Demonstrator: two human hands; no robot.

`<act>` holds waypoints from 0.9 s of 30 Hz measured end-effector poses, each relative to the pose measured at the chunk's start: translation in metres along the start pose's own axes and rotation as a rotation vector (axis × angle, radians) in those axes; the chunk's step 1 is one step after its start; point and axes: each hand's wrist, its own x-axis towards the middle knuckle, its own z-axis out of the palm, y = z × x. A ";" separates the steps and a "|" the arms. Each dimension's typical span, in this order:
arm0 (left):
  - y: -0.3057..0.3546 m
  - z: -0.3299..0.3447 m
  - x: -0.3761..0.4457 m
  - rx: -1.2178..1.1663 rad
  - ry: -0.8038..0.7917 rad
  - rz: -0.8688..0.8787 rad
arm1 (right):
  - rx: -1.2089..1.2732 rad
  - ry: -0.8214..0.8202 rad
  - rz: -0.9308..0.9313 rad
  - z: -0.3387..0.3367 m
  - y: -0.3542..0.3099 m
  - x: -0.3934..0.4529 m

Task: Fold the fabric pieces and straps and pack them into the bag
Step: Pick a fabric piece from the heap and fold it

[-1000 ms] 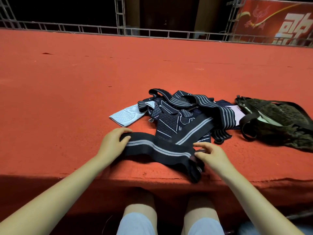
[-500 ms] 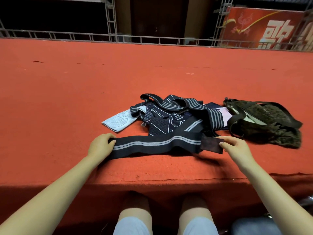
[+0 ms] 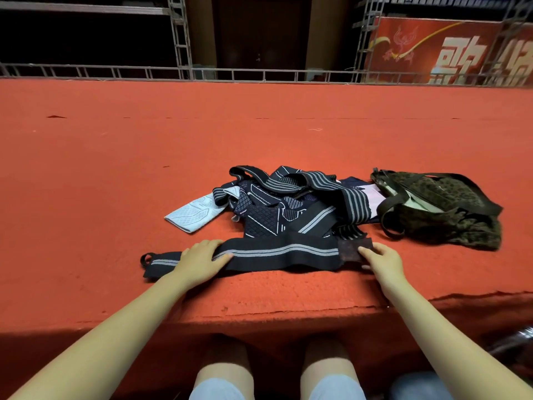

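Note:
A black strap with grey stripes lies stretched flat across the red carpet near the stage's front edge. My left hand lies flat on its left part, fingers straight, with the strap's looped end sticking out beyond it. My right hand presses the strap's dark rough patch at its right end. Behind the strap lies a heap of dark patterned fabric pieces and striped straps, with a pale blue piece at its left. A dark olive bag lies open at the right.
The red carpeted stage stretches far back to a metal railing. Its front edge drops off just before my knees. A red banner hangs at the back right.
The strap has been pulled out straight from a bent shape. My left hand slid inward along it and now lies flat; my right hand moved right with the strap's end.

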 end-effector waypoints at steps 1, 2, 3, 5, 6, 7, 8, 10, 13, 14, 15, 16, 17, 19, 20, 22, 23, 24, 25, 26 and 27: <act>0.002 0.001 0.000 -0.016 0.004 0.015 | 0.016 0.033 -0.003 -0.002 -0.002 0.002; 0.003 0.000 0.000 -0.044 0.019 0.035 | 0.028 0.061 -0.018 -0.005 -0.003 0.004; 0.003 0.000 0.000 -0.082 0.038 0.062 | 0.040 0.088 -0.031 -0.009 -0.005 0.005; 0.005 -0.002 0.001 -0.153 0.057 0.094 | 0.051 0.138 -0.041 -0.018 -0.005 0.008; 0.008 -0.003 0.001 -0.162 0.045 0.098 | 0.042 0.152 -0.039 -0.022 -0.003 0.010; 0.010 -0.004 0.001 -0.156 0.022 0.106 | 0.025 0.160 -0.030 -0.025 0.000 0.012; 0.013 -0.004 0.002 -0.147 -0.014 0.113 | 0.003 0.166 -0.032 -0.029 0.003 0.013; 0.020 -0.004 0.005 -0.142 -0.080 0.129 | -0.049 0.188 -0.040 -0.033 0.011 0.016; 0.029 -0.002 0.010 -0.149 -0.071 0.164 | -0.128 0.208 -0.048 -0.040 0.020 0.017; 0.031 -0.001 0.011 -0.140 -0.048 0.173 | -0.178 0.200 -0.053 -0.043 0.023 0.018; 0.032 0.001 0.011 -0.121 -0.027 0.182 | -0.239 0.185 -0.064 -0.046 0.027 0.018; 0.032 0.004 0.011 -0.092 -0.015 0.189 | -0.295 0.167 -0.080 -0.048 0.031 0.017; 0.032 0.007 0.010 -0.063 -0.010 0.182 | -0.335 0.154 -0.099 -0.049 0.034 0.016; 0.032 0.016 0.008 -0.046 0.031 0.133 | -0.394 0.152 -0.155 -0.049 0.037 0.011; 0.035 0.018 0.007 -0.054 0.077 0.116 | -0.442 0.158 -0.193 -0.047 0.038 0.009; 0.044 0.022 0.004 -0.087 0.179 0.141 | -0.595 0.149 -0.275 -0.042 0.041 0.006; 0.050 0.024 0.002 -0.094 0.222 0.183 | -0.668 0.142 -0.309 -0.040 0.043 0.006; 0.055 0.026 0.000 -0.088 0.251 0.230 | -0.720 0.143 -0.329 -0.038 0.043 0.006; 0.059 0.028 -0.002 -0.078 0.252 0.266 | -0.748 0.150 -0.331 -0.038 0.044 0.006; 0.063 0.031 -0.004 -0.063 0.231 0.287 | -0.765 0.156 -0.324 -0.038 0.044 0.007; 0.065 0.035 -0.005 -0.048 0.205 0.294 | -0.780 0.158 -0.314 -0.038 0.045 0.007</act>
